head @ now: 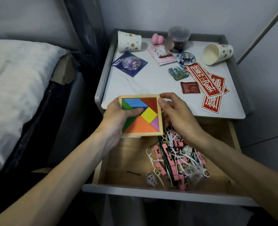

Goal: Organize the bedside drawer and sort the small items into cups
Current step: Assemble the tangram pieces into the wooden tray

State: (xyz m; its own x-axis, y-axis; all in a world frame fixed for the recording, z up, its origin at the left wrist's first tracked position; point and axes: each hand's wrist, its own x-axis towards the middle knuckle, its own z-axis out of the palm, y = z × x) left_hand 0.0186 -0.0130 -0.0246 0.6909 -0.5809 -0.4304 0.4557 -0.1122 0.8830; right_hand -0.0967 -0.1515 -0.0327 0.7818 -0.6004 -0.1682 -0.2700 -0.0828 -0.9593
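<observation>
A wooden tangram tray (149, 121) with coloured pieces hangs above the back of the open drawer (128, 159). My left hand (118, 118) grips its left edge, thumb across the pieces. My right hand (175, 110) pinches its top right corner. In the drawer lies a heap of pink blocks and white floss picks (179, 162), a hairpin (134, 173) and a small figure charm (151, 179). Two paper cups lie on their sides on the nightstand top: one at the back left (129, 41), one at the back right (216, 53).
On the nightstand top (151, 82) lie a badge on a blue card (129, 64), a pink packet (162, 54), a round badge (186, 58), a square badge (178, 72), red stickers (208, 85), a clear jar (178, 39) and a pink sponge (158, 39). A bed (17, 88) stands left.
</observation>
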